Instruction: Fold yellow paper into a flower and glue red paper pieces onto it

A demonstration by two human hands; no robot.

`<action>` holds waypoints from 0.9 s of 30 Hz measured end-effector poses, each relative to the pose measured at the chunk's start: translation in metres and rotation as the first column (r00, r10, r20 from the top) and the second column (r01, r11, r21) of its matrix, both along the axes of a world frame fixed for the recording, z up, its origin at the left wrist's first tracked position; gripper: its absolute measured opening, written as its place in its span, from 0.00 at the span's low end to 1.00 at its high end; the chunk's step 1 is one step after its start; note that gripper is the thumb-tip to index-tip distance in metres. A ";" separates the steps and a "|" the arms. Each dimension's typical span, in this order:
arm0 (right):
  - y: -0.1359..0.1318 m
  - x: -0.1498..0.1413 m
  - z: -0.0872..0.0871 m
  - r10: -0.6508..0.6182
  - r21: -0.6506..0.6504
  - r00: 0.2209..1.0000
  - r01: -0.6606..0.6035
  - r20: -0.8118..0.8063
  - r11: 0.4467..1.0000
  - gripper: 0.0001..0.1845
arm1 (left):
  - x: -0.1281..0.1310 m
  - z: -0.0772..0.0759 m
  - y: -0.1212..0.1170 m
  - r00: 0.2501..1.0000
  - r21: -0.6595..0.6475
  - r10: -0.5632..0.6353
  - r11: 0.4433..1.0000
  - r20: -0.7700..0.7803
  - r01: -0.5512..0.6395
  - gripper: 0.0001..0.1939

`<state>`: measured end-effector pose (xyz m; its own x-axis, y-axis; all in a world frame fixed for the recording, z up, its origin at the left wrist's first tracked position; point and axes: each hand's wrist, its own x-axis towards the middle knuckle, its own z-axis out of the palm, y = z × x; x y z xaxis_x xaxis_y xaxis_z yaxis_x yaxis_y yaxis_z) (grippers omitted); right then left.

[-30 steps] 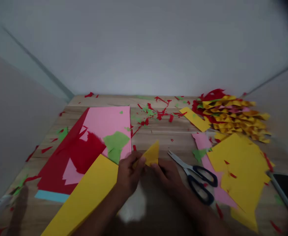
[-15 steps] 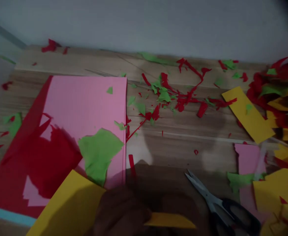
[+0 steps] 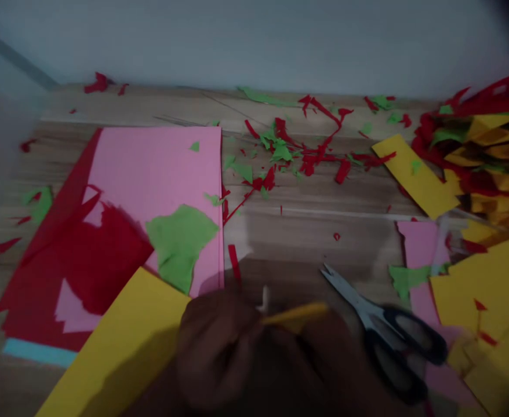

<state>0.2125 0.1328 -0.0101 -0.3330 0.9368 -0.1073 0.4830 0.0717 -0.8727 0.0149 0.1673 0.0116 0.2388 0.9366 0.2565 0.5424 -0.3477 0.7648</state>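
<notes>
My left hand (image 3: 217, 347) is closed, its fingers curled at one end of a folded yellow paper piece (image 3: 295, 314). My right hand (image 3: 328, 347) pinches the same piece from the other side, close to the left. A small whitish bit (image 3: 265, 297) shows just above the fingertips, too blurred to name. Beside my right hand lie scissors (image 3: 363, 307) with dark handles, blades slightly apart. A large yellow sheet (image 3: 137, 324) reaches from the lower left to my left hand. The image is dark, and the fingertips are partly hidden in shadow.
Pink sheets (image 3: 159, 168) lie over red paper (image 3: 58, 231) on the left, with a torn green piece (image 3: 182, 243) on top. Red and green scraps (image 3: 280, 147) litter the wooden surface (image 3: 298, 243). More yellow paper (image 3: 480, 284) is piled at right. A pale wall stands behind.
Both hands have come higher into view, with the folded yellow piece raised and tilted up toward the right. The whitish bit now shows. The view has shifted slightly.
</notes>
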 end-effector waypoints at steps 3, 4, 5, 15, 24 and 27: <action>0.011 -0.007 0.007 -0.084 0.098 0.996 0.088 -0.041 0.991 0.15 | 0.006 -0.007 0.001 0.999 -0.009 0.003 1.000 0.045 -0.002 0.04; 0.014 -0.009 0.007 -0.099 0.100 0.994 0.104 -0.052 0.990 0.15 | 0.007 -0.010 0.001 0.997 -0.031 0.020 0.999 0.068 -0.018 0.05; 0.015 -0.010 0.006 -0.098 0.092 0.993 0.104 -0.063 0.990 0.15 | 0.009 -0.012 0.001 0.995 -0.057 0.037 0.998 0.088 -0.032 0.08; 0.024 -0.012 -0.012 -0.152 0.154 0.970 0.182 -0.189 0.971 0.16 | 0.016 -0.030 0.014 0.957 -0.204 0.052 0.979 0.286 0.008 0.15; 0.027 -0.015 -0.019 -0.200 0.228 0.944 0.262 -0.261 0.938 0.17 | 0.021 -0.031 0.013 0.982 -0.060 0.002 0.998 0.190 0.010 0.18; 0.022 -0.016 -0.020 -0.238 0.232 0.930 0.306 -0.280 0.923 0.18 | 0.022 -0.022 0.010 0.988 -0.009 0.014 1.000 0.151 -0.012 0.15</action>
